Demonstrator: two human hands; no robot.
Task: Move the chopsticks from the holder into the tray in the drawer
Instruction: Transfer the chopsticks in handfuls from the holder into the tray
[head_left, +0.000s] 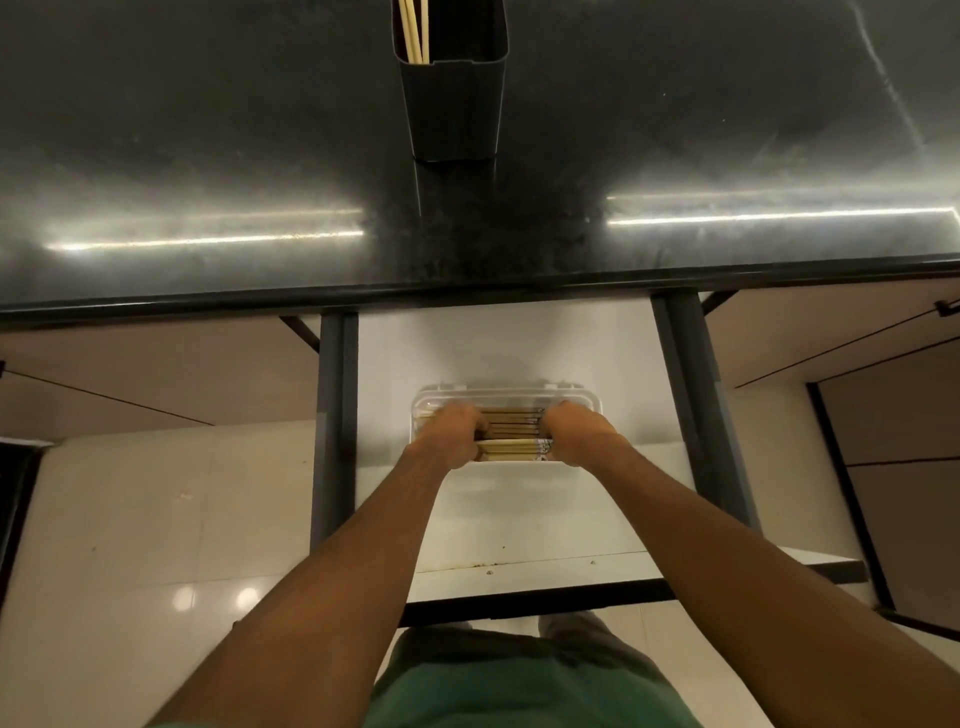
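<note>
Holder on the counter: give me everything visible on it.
The holder is a tall, dark, box-shaped container with rounded corners, plastic or metal by its look. It stands upright at the back of the glossy black counter, its open top cut off by the frame edge. A few pale chopsticks remain inside, leaning at its left. Neither hand touches it.

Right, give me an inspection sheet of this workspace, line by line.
Surface: dark glossy countertop with light streaks; open white drawer below.
Job's things: dark holder upright on the countertop, a few chopsticks left inside; clear tray in the drawer holds chopsticks lying crosswise.
Clutter: nothing seen.
Grippers: left hand and right hand grip the two ends of a chopstick bundle at the tray's near edge.
Cables: nothing seen.
Surroundings: tiled floor, cabinet fronts either side.
</note>
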